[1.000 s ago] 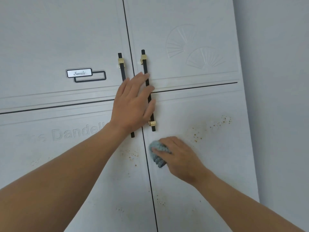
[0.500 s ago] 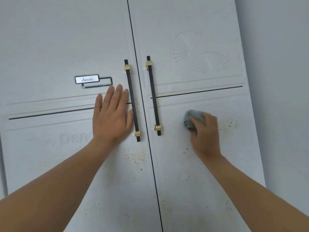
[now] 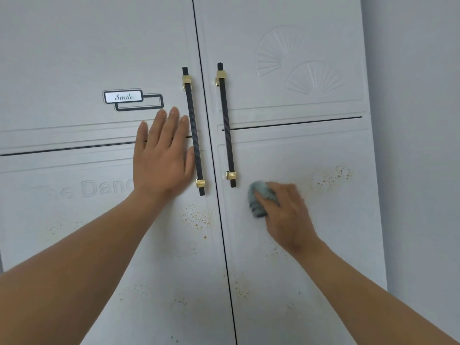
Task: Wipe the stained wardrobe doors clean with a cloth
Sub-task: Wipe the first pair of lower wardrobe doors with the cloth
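Two pale grey wardrobe doors fill the view, the left door [image 3: 74, 58] and the right door [image 3: 286, 95], split by a dark seam. My left hand [image 3: 161, 155] presses flat on the left door, fingers straight, beside its black handle [image 3: 194, 130]. My right hand [image 3: 283, 210] grips a bunched grey-blue cloth [image 3: 258, 199] against the right door, just below its black handle [image 3: 226, 125]. Brown speckled stains [image 3: 331, 176] lie right of the cloth. More stains [image 3: 196, 217] dot the left door under my left hand, with fainter specks lower on both doors.
A "Smile" label [image 3: 124, 97] sits on the left door above my left hand. Raised fan shapes [image 3: 298, 63] mark the upper right door. A plain grey wall [image 3: 418, 145] runs along the wardrobe's right edge.
My right hand has carried the cloth down and left across the right door, from beside the handle's lower end to below it. My left hand stays flat on the left door.
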A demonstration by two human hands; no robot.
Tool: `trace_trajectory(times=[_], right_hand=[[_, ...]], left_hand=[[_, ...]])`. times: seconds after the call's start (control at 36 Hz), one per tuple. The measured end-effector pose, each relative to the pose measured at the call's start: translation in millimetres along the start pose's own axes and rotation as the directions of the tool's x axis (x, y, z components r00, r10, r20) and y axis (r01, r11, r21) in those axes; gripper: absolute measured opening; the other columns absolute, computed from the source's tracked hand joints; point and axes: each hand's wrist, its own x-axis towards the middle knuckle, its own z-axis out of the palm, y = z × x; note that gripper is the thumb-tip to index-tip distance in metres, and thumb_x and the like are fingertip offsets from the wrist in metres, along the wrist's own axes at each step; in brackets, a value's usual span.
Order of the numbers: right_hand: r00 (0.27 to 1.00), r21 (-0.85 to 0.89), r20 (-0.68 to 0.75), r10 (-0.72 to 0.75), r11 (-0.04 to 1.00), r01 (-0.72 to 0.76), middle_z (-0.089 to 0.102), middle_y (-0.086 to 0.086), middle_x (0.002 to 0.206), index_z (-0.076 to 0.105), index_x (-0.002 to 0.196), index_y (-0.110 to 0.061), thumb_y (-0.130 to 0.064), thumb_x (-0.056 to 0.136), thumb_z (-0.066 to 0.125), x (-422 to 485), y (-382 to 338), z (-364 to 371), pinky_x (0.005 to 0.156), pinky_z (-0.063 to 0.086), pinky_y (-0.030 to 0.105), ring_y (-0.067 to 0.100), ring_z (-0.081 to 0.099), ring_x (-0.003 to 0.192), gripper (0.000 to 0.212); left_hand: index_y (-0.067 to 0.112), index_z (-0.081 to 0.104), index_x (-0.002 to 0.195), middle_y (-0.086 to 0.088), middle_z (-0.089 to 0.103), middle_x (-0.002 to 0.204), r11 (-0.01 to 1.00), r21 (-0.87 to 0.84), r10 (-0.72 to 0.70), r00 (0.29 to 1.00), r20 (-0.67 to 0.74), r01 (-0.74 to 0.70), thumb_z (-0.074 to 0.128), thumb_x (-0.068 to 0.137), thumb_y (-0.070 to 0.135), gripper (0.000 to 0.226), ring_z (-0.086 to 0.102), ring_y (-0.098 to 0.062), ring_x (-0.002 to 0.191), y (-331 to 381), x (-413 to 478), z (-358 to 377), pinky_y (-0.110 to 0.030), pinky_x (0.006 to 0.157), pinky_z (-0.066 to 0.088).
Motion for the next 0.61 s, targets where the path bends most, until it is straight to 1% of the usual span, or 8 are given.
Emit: trace_trajectory(times=[0.06, 0.11, 0.19, 0.33, 0.39, 0.5, 0.56, 0.61], right_hand=[[0.975, 0.011, 0.114, -0.190, 0.982, 0.190, 0.064, 0.016, 0.117, 0.071, 0.118, -0.003, -0.013, 0.092, 0.051, -4.3, -2.7, -2.0, 0.083, 0.057, 0.042, 0.029, 0.054, 0.101, 0.034], [0.978, 0.051, 0.121, -0.171, 0.985, 0.166, 0.061, 0.015, 0.118, 0.071, 0.120, -0.006, -0.011, 0.090, 0.053, 1.8, 7.7, -12.6, 0.084, 0.057, 0.042, 0.031, 0.057, 0.101, 0.035], [0.981, 0.070, -0.094, 0.170, 0.984, -0.164, 0.059, 0.020, 0.118, 0.069, 0.121, -0.005, -0.008, 0.088, 0.053, 16.4, 40.8, -29.7, 0.087, 0.053, 0.040, 0.037, 0.056, 0.105, 0.037], [0.694, 0.074, -0.181, 0.697, 0.713, -0.697, 0.051, 0.018, 0.128, 0.063, 0.129, -0.009, -0.007, 0.094, 0.054, 28.1, 90.3, -42.2, 0.098, 0.037, 0.031, 0.037, 0.045, 0.115, 0.036], [0.747, 0.043, -0.148, 0.648, 0.759, -0.650, 0.052, 0.022, 0.128, 0.063, 0.128, -0.005, -0.003, 0.093, 0.058, 20.2, 81.6, -30.4, 0.097, 0.039, 0.036, 0.041, 0.046, 0.113, 0.036], [0.959, 0.005, -0.001, 0.282, 0.959, -0.282, 0.057, 0.024, 0.124, 0.067, 0.124, 0.000, 0.003, 0.083, 0.057, -8.1, 57.8, -11.9, 0.094, 0.048, 0.046, 0.040, 0.049, 0.108, 0.043], [0.970, -0.003, 0.002, 0.242, 0.970, -0.242, 0.058, 0.021, 0.123, 0.069, 0.124, -0.003, 0.000, 0.082, 0.052, -9.7, 59.3, -15.1, 0.094, 0.048, 0.045, 0.039, 0.049, 0.108, 0.045], [0.900, 0.045, -0.073, 0.429, 0.903, -0.427, 0.060, 0.020, 0.121, 0.068, 0.124, -0.004, -0.001, 0.087, 0.052, -6.8, 65.2, -17.1, 0.093, 0.051, 0.047, 0.039, 0.051, 0.108, 0.040]], left_hand=[[0.015, 0.025, 0.165, -0.008, 0.021, 0.173, 1.000, -0.006, -0.007, 1.000, 0.020, 0.007, 0.028, 0.103, 0.040, 0.067, 0.012, -0.027, 0.161, -0.2, -0.3, 0.0, -0.054, 0.130, 0.009], [0.016, 0.020, 0.166, -0.007, 0.016, 0.174, 1.000, -0.015, -0.015, 0.999, 0.043, 0.016, 0.026, 0.103, 0.041, 0.068, 0.008, -0.027, 0.162, -0.3, -1.9, 0.3, -0.054, 0.130, 0.006], [0.015, 0.015, 0.167, -0.007, 0.013, 0.174, 0.999, -0.018, -0.044, 0.998, 0.041, 0.045, 0.022, 0.104, 0.039, 0.067, 0.006, -0.028, 0.162, 5.0, -6.7, 4.5, -0.056, 0.129, 0.005], [0.014, 0.020, 0.166, -0.007, 0.018, 0.174, 0.994, -0.041, -0.097, 0.995, -0.012, 0.096, 0.014, 0.109, 0.036, 0.062, 0.009, -0.028, 0.161, 17.4, -13.7, 11.1, -0.057, 0.129, 0.007], [0.013, 0.023, 0.166, -0.007, 0.020, 0.173, 0.994, -0.050, -0.094, 0.995, -0.025, 0.093, 0.014, 0.109, 0.035, 0.061, 0.011, -0.028, 0.161, 16.6, -13.6, 11.5, -0.057, 0.129, 0.008], [0.012, 0.026, 0.165, -0.009, 0.023, 0.172, 0.995, -0.051, -0.083, 0.996, -0.037, 0.081, 0.018, 0.109, 0.034, 0.060, 0.014, -0.030, 0.161, 15.6, -13.1, 12.6, -0.057, 0.129, 0.008], [0.011, 0.027, 0.164, -0.010, 0.024, 0.172, 0.996, -0.051, -0.079, 0.996, -0.037, 0.077, 0.021, 0.108, 0.033, 0.061, 0.016, -0.031, 0.160, 15.4, -13.0, 12.9, -0.058, 0.128, 0.009], [0.011, 0.027, 0.163, -0.011, 0.024, 0.172, 0.996, -0.042, -0.075, 0.997, -0.032, 0.074, 0.023, 0.106, 0.031, 0.061, 0.016, -0.033, 0.160, 15.1, -13.6, 12.3, -0.059, 0.128, 0.011]])
